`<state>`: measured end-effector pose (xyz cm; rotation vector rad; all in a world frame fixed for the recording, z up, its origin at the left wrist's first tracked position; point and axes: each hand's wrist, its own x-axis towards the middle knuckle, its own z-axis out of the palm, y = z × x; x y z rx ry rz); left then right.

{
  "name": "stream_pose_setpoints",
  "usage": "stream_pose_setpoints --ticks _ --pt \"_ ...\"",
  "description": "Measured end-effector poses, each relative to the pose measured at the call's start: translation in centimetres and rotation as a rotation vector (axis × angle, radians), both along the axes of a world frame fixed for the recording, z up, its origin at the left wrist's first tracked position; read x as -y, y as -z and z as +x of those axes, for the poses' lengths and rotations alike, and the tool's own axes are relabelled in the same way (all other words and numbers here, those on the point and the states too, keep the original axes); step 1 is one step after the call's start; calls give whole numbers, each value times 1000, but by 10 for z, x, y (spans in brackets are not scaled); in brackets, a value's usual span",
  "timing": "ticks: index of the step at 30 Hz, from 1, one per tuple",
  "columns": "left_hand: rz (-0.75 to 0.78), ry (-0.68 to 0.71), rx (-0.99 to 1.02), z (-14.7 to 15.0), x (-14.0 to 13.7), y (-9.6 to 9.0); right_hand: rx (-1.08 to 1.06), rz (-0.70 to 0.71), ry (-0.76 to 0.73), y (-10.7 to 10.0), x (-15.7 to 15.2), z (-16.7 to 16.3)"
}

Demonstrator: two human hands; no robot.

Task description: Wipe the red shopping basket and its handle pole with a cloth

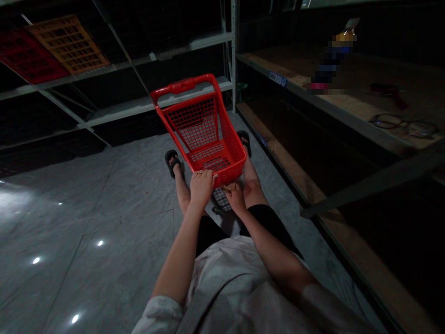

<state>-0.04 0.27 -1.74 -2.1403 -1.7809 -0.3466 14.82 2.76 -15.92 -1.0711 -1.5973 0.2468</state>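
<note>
A small red shopping cart (227, 132) with a grid basket stands between my legs, its handle on the far side. My left hand (202, 185) is closed over the near rim of the basket, fingers bent over its edge. Just right of it and lower, my right hand (235, 196) is beneath the basket's near wall. Its fingers are bent together, and whatever they may hold is too small and dark to make out. Below the basket, part of a dark lower grid (221, 198) shows. The basket's visible floor holds nothing.
At right, a wooden shelf (299, 83) holds eyeglasses (403, 125), a dark red item (389, 93) and a blurred-out object (330, 62). Metal racking (121, 109) stands ahead, with a yellow crate (67, 44) and a red crate (29, 55) at upper left. Grey floor (104, 208) lies left.
</note>
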Motion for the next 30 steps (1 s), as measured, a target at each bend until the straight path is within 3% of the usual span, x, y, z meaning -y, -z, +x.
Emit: stream_pose_setpoints --ticks 2,6,8,10,15,17,25,30 --pt "3 3 0 0 0 0 -45 -3 23 -8 0 1" --pt "-4 5 7 0 1 1 -150 71 40 -59 -14 -3" --pt "-2 3 17 1 1 2 -139 115 25 -75 -18 -7" --pt "7 4 24 1 1 2 -72 130 14 -72 -17 -10" --pt "21 2 -7 0 1 1 37 77 -24 -23 0 -13" --pt "23 -4 -16 -1 2 0 35 51 -45 -19 3 -11" --pt "-4 -5 11 2 1 -2 -17 114 -48 -71 -25 8" --pt "-15 -5 43 11 -5 1 -301 77 178 -81 -72 43"
